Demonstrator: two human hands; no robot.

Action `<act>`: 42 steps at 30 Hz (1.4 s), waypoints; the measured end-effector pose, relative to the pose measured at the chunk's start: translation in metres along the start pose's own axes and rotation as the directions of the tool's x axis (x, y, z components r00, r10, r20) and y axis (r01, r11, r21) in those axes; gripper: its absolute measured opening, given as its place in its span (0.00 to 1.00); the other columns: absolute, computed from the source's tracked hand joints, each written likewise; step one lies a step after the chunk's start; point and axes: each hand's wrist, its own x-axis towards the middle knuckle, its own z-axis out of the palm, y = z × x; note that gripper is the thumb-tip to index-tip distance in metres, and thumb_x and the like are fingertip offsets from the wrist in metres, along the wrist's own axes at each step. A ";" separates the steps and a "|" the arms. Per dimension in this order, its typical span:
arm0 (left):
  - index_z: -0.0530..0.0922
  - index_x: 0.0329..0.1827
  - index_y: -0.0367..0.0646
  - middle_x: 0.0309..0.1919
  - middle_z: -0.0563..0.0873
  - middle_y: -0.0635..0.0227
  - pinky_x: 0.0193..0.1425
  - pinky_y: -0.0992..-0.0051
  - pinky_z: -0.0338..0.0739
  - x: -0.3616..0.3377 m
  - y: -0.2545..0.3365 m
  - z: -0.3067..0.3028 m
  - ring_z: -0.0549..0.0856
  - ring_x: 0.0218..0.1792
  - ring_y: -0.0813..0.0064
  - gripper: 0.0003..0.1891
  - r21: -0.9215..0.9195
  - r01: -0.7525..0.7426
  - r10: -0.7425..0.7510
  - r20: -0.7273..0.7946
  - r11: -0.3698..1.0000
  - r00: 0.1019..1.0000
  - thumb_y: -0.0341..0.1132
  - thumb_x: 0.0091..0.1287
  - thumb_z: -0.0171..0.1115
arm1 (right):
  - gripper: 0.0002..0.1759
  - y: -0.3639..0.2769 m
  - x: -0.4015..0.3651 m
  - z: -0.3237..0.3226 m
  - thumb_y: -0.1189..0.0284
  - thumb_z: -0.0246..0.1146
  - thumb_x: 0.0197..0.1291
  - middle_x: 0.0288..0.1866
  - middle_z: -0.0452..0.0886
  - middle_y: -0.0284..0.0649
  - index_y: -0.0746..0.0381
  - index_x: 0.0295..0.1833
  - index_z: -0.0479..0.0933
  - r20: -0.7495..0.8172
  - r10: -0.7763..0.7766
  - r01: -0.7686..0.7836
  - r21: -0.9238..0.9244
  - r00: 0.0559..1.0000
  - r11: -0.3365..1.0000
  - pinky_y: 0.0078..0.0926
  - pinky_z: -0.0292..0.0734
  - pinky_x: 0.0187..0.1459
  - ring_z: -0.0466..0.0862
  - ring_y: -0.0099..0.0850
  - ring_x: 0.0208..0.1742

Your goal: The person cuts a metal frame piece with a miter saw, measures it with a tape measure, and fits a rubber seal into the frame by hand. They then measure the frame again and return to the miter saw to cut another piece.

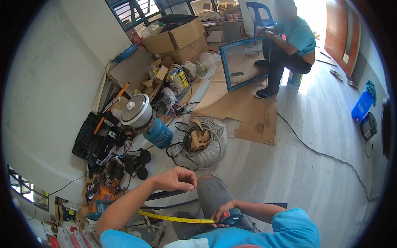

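Observation:
My right hand [224, 214] is wrapped round a teal and dark tape measure [231, 216] with a red button, low over my lap. Its yellow blade [175, 218] is drawn out to the left and passes toward my left forearm. My left hand [177, 179] is raised above my knee, fingers curled in and thumb close to them. Whatever may be between those fingers is hidden. Dark thin bars [167, 194] lie beneath my left hand and across by my legs. My knee in grey trousers [213, 198] sits between the two hands.
A coil of grey cable [213, 142] lies ahead, near a blue gas cylinder [158, 133] under a pot [137, 110]. Cardboard [248, 120] covers part of the floor. A seated co-worker [295, 41] holds a blue-edged frame [226, 68]. A black cord [318, 149] crosses the right floor.

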 end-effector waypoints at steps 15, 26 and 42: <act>0.80 0.35 0.39 0.30 0.83 0.75 0.44 0.82 0.72 -0.004 0.000 0.006 0.78 0.36 0.86 0.06 0.062 0.029 -0.021 -0.132 0.998 0.991 0.32 0.66 0.65 | 0.13 0.001 0.000 -0.002 0.70 0.52 0.68 0.31 0.77 0.37 0.67 0.52 0.72 -0.020 0.024 -0.024 0.000 1.000 1.000 0.21 0.78 0.32 0.80 0.27 0.28; 0.82 0.36 0.38 0.36 0.84 0.67 0.44 0.78 0.77 -0.013 0.003 0.022 0.82 0.40 0.78 0.05 0.495 -0.225 0.386 -0.250 0.839 0.888 0.28 0.61 0.69 | 0.12 0.008 0.003 -0.011 0.71 0.52 0.67 0.30 0.76 0.38 0.66 0.51 0.72 0.047 -0.031 0.029 0.038 0.998 0.999 0.22 0.77 0.31 0.80 0.28 0.28; 0.81 0.38 0.40 0.36 0.84 0.64 0.31 0.75 0.81 -0.024 -0.013 0.056 0.86 0.30 0.68 0.09 0.876 -0.128 0.682 -0.263 0.465 0.682 0.26 0.55 0.72 | 0.11 0.007 -0.002 -0.010 0.72 0.51 0.68 0.30 0.76 0.38 0.67 0.50 0.72 0.000 0.012 -0.012 0.047 1.000 0.999 0.19 0.80 0.32 0.81 0.26 0.29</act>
